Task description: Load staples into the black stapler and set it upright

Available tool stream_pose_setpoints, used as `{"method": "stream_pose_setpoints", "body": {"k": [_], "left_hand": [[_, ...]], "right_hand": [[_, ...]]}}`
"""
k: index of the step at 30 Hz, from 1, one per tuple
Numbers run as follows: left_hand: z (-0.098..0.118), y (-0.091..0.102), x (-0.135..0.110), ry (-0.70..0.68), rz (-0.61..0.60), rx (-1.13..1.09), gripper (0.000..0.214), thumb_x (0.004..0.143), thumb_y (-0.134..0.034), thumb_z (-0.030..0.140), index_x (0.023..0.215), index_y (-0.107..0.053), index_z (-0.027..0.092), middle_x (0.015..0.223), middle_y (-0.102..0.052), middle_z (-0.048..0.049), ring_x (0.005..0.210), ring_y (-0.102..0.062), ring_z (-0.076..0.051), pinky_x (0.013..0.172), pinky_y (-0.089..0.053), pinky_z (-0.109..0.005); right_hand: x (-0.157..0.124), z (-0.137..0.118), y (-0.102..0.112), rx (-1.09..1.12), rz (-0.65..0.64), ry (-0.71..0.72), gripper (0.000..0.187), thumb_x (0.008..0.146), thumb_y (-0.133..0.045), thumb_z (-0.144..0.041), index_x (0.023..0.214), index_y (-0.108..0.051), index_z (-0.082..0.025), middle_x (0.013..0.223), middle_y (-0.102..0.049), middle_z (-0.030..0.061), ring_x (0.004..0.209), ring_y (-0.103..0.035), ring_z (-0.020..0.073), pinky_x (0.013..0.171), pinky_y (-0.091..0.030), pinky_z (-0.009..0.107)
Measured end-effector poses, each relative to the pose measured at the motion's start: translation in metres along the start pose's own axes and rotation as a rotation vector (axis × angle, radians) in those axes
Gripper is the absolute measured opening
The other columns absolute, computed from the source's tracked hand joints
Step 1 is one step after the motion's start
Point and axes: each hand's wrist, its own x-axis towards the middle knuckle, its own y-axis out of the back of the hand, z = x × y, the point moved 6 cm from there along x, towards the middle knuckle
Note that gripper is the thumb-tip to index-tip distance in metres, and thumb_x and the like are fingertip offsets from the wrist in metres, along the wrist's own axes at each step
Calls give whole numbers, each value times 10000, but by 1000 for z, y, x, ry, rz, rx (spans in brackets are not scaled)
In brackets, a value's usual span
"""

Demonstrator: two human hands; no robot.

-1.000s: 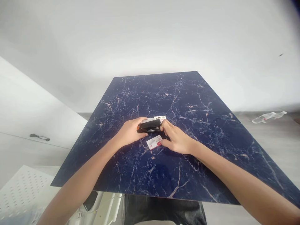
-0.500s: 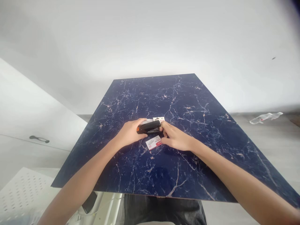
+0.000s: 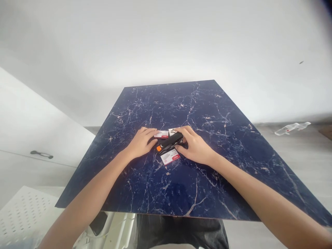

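Pinched in the right hand (image 3: 196, 145), black-and-orange stapler (image 3: 169, 141) at centre of the frame, left hand (image 3: 140, 143) spread at the upper red-and-white box (image 3: 162, 134), lower red-and-white box (image 3: 170, 157) just below the stapler, blue marbled table (image 3: 223, 138).

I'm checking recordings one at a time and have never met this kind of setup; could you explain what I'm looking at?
There is no machine here: a person works with two bare hands. One camera, worn on the head, takes every picture, looking forward and down.

On the dark blue marbled table lie a white-and-red box on the near side, another box beyond it, and a white pack partly hidden.

The right hand has its grip around one end of a black stapler with an orange tip. The left hand is open beside the farther box; whether it touches is unclear.
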Motion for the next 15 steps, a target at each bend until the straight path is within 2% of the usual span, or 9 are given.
{"method": "stream_pose_setpoints", "body": {"k": [4, 8, 11, 13, 15], "left_hand": [[14, -1, -1, -73, -57, -126, 326, 1066, -412, 266, 1195, -701, 187, 1128, -711, -88, 1022, -603, -234, 935, -498, -426], [27, 1, -4, -115, -88, -208, 313, 1057, -427, 242, 1198, -702, 193, 1113, -706, -81, 1025, -616, -231, 915, -495, -405], [39, 0, -7, -153, -135, -248, 290, 1040, -461, 233, 1188, -706, 188, 1067, -712, -81, 992, -625, -231, 881, -495, -392], [50, -3, -10, -207, -176, -258, 273, 1009, -499, 205, 1184, -707, 181, 1005, -718, -76, 942, -623, -227, 869, -493, -391], [60, -5, -12, -252, -194, -261, 277, 973, -530, 172, 1187, -707, 173, 962, -721, -71, 895, -612, -223, 868, -491, -395]], "right_hand": [[2, 5, -1, 133, -63, -7, 459, 897, -638, -256, 1347, -554, -275, 1248, -655, 78, 831, -663, 193, 769, -569, 377], [6, 14, 5, 137, -59, 2, 410, 883, -595, -175, 1280, -613, -278, 1189, -701, 37, 853, -670, 182, 792, -559, 352], [9, 15, 17, 18, 6, -32, 335, 875, -532, -119, 1174, -628, -236, 1115, -715, 44, 845, -665, 187, 776, -527, 339], [8, 11, 30, -142, 37, -89, 212, 897, -531, -157, 1082, -614, -217, 1029, -714, 56, 795, -647, 200, 717, -490, 341], [0, 2, 41, -285, 15, -137, 84, 933, -544, -238, 996, -596, -219, 932, -700, 53, 741, -624, 210, 672, -456, 345]]}}
